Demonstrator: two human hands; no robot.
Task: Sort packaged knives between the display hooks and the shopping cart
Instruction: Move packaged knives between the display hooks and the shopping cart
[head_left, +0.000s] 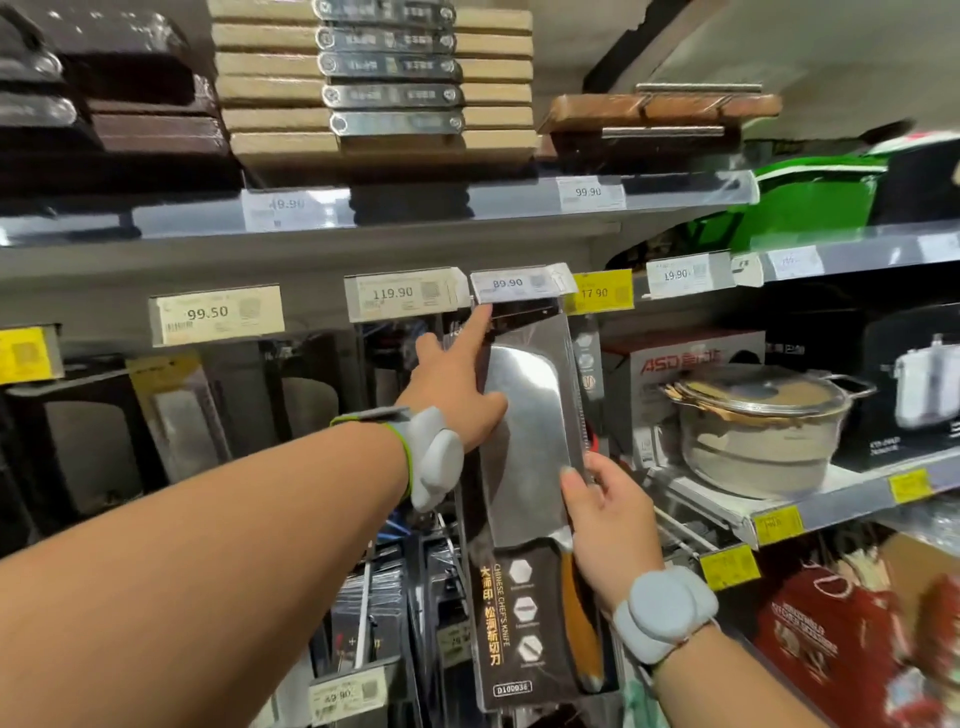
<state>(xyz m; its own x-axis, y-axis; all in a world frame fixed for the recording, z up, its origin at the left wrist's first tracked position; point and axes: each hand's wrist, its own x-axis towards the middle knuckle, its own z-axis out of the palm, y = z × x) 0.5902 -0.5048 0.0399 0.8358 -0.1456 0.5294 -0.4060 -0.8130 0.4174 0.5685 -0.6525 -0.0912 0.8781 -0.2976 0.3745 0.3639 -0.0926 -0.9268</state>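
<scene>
Long black card-and-blister pack holding a steel cleaver with an orange handle (524, 457) is upright, its top under the white 89.90 price tag (511, 285). Right hand (608, 525) grips its lower right edge to steady it. Left hand (457, 384) presses the pack's left side, index finger extended to the top, probably guiding the hang-hole onto a hook; the hook is not visible.

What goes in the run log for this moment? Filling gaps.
left hand: steadying top | right hand: gripping packaged cleaver | at 89.90 tag

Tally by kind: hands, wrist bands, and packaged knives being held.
Hands: 2 (left hand, right hand)
Grey wrist bands: 2 (left wrist band, right wrist band)
Packaged knives held: 1 (packaged knife, in the right hand's grip)
Total: 5
</scene>
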